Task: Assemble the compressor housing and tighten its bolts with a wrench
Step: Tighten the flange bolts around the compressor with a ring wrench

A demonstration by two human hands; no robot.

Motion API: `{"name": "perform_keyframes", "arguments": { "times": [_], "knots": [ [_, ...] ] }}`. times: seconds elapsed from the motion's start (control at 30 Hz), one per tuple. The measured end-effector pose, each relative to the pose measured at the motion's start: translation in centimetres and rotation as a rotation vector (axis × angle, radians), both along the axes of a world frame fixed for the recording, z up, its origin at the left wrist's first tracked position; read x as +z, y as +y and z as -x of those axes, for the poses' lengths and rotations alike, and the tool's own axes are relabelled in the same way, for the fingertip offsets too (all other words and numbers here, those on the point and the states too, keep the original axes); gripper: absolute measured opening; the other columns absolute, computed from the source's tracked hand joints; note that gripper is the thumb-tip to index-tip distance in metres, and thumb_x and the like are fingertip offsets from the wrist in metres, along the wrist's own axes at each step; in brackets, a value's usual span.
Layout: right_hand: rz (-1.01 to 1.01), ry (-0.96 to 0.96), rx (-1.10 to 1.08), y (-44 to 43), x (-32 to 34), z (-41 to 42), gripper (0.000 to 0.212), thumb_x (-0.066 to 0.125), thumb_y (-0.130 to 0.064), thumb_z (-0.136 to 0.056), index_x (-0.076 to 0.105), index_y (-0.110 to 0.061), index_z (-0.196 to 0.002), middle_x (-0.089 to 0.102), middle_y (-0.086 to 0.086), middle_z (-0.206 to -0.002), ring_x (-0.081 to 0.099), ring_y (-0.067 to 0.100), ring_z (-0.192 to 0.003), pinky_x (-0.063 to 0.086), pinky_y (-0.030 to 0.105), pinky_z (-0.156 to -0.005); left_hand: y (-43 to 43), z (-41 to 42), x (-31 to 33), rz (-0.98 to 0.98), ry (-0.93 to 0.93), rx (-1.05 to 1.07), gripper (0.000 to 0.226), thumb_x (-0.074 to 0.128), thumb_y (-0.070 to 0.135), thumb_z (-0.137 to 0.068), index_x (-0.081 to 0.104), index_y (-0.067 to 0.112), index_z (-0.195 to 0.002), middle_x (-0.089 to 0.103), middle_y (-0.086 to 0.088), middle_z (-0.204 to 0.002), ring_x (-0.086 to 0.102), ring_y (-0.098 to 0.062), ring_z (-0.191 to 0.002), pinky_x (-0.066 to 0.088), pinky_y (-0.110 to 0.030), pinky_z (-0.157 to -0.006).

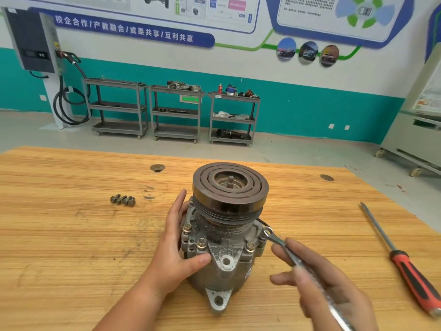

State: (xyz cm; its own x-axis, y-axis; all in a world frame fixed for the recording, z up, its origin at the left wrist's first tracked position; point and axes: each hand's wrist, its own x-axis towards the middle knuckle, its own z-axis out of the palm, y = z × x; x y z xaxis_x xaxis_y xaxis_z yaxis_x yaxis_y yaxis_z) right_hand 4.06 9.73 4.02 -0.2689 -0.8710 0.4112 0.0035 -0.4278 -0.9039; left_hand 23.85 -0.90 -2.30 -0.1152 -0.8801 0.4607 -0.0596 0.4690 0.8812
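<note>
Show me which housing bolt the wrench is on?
The rightmost bolt, ringed by the wrench in the right hand; the other three fitted bolts stand bare.

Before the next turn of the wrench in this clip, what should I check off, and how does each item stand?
1. Compressor upright on the table, pulley up: ok.
2. Left hand holds the housing steady: ok, thumb across the front.
3. Right hand holds the wrench: ok.
4. Wrench ring seated on a bolt head: cannot tell; it sits at the housing's right edge and hides what is under it.
5. All bolts fitted: not ok; three loose bolts lie on the table.
6. Screwdriver out of the way: ok, lying apart to the right.
</note>
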Motion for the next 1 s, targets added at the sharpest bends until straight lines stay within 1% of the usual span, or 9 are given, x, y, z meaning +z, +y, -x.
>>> {"name": "perform_keyframes", "arguments": {
  "times": [0.1,0.17,0.23,0.27,0.47,0.63,0.73,0.83,1.0],
  "knots": [
    [0.036,-0.010,0.150,-1.8,1.7,3.1,0.030,0.058,-0.013,-0.056,0.077,-0.017,-0.078,0.072,0.014,-0.071,0.058,0.015,-0.050,0.035,0.011,-0.039,0.0,0.0,0.1,0.008,-0.006,-0.002,0.120,0.070,0.083,-0.046,0.015,0.044,-0.146,0.037,0.041,-0.137,0.033,0.014,-0.130,0.036,-0.003,-0.092],
    [-0.098,-0.102,0.369,-4.5,2.3,5.1,0.025,0.067,-0.020,-0.041,0.074,-0.009,-0.062,0.063,0.017,-0.057,0.048,0.012,-0.044,0.031,0.012,-0.039,0.1,0.0,0.2,0.011,-0.008,0.003,0.120,0.069,0.084,-0.047,0.015,0.043,-0.145,0.036,0.044,-0.134,0.033,0.017,-0.128,0.036,-0.001,-0.090],
    [-0.226,-0.142,0.546,-7.5,2.9,6.5,0.040,0.077,-0.033,-0.026,0.069,-0.006,-0.055,0.055,0.012,-0.050,0.041,0.011,-0.041,0.028,0.013,-0.039,0.1,0.0,0.2,0.014,-0.013,0.011,0.120,0.068,0.085,-0.047,0.015,0.042,-0.146,0.035,0.044,-0.134,0.034,0.018,-0.127,0.036,0.000,-0.090],
    [-0.260,-0.121,0.609,-8.8,3.0,7.0,0.043,0.079,-0.036,-0.025,0.068,-0.006,-0.054,0.052,0.011,-0.049,0.038,0.010,-0.041,0.027,0.013,-0.038,0.0,0.0,0.1,0.018,-0.016,0.015,0.121,0.068,0.086,-0.046,0.015,0.042,-0.146,0.036,0.044,-0.134,0.035,0.017,-0.127,0.036,0.000,-0.090],
    [-0.370,-0.081,1.019,-14.5,2.3,7.4,0.024,0.074,-0.030,-0.050,0.070,-0.010,-0.063,0.058,0.003,-0.056,0.028,0.008,-0.045,0.028,0.012,-0.037,0.1,0.1,0.3,0.031,-0.034,0.031,0.120,0.064,0.087,-0.048,0.013,0.040,-0.145,0.035,0.048,-0.132,0.033,0.022,-0.125,0.034,0.003,-0.089],
    [-0.388,-0.032,1.201,-16.7,2.3,6.8,0.019,0.067,-0.028,-0.060,0.071,-0.012,-0.069,0.062,0.000,-0.061,0.024,0.010,-0.048,0.031,0.011,-0.039,-0.1,0.1,0.1,0.023,-0.033,0.035,0.121,0.066,0.087,-0.046,0.013,0.041,-0.145,0.037,0.045,-0.132,0.035,0.018,-0.126,0.036,-0.001,-0.092],
    [-0.402,-0.029,1.213,-16.9,2.0,6.8,0.018,0.067,-0.028,-0.060,0.071,-0.013,-0.068,0.061,-0.001,-0.059,0.023,0.010,-0.048,0.030,0.011,-0.038,-0.1,0.1,0.1,0.019,-0.028,0.033,0.121,0.067,0.086,-0.046,0.013,0.042,-0.145,0.037,0.045,-0.133,0.035,0.017,-0.127,0.036,-0.002,-0.092],
    [-0.380,-0.071,1.117,-16.0,1.4,7.4,0.019,0.070,-0.028,-0.055,0.070,-0.012,-0.065,0.057,0.000,-0.054,0.031,0.006,-0.045,0.028,0.012,-0.038,-0.1,0.1,0.1,0.008,-0.019,0.031,0.121,0.068,0.086,-0.044,0.013,0.044,-0.145,0.037,0.044,-0.133,0.036,0.016,-0.127,0.036,-0.002,-0.092],
    [-0.286,-0.170,0.636,-10.8,0.1,6.9,0.034,0.076,-0.032,-0.033,0.066,-0.010,-0.057,0.051,0.012,-0.048,0.040,0.011,-0.041,0.025,0.012,-0.037,-0.1,0.1,0.0,0.005,-0.013,0.030,0.123,0.068,0.086,-0.044,0.014,0.043,-0.145,0.038,0.041,-0.134,0.038,0.015,-0.127,0.037,-0.003,-0.092]
  ]
}}
